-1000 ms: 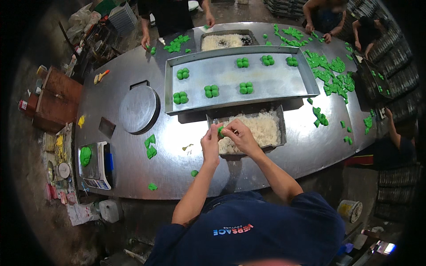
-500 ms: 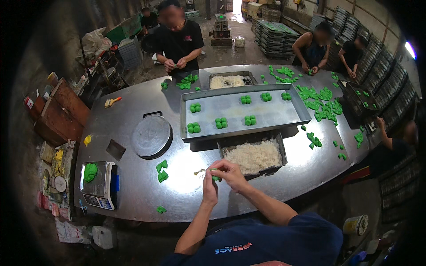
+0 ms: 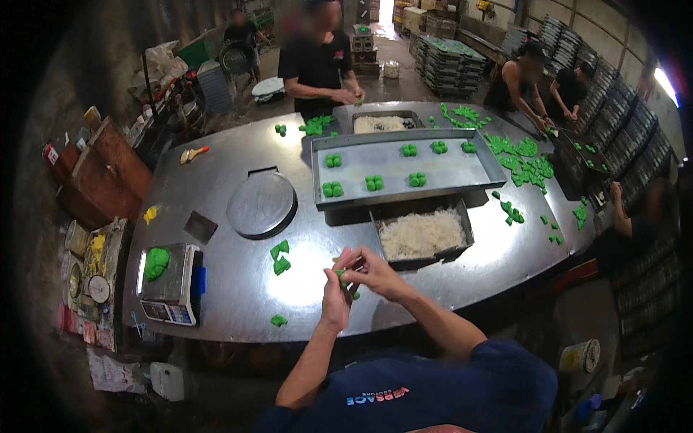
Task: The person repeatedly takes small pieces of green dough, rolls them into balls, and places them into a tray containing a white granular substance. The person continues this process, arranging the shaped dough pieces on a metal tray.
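Head view: a broad metal table (image 3: 231,321) runs under and around a rectangular pan (image 3: 433,261) of white shreds, the landmark here. Beyond this pan sits a long shallow tray (image 3: 444,173) with seven green dough clusters. Both forearms reach over the table's near edge. Left of the pan and nearer the person, the left hand (image 3: 335,302) points upward while the right hand (image 3: 375,276) bends in from the right. Hands together, their fingers grip a small green dough piece (image 3: 342,276) between them.

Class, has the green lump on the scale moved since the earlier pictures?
No. Against the scale, the green lump sits as before, toward the far left part of the metal plate.
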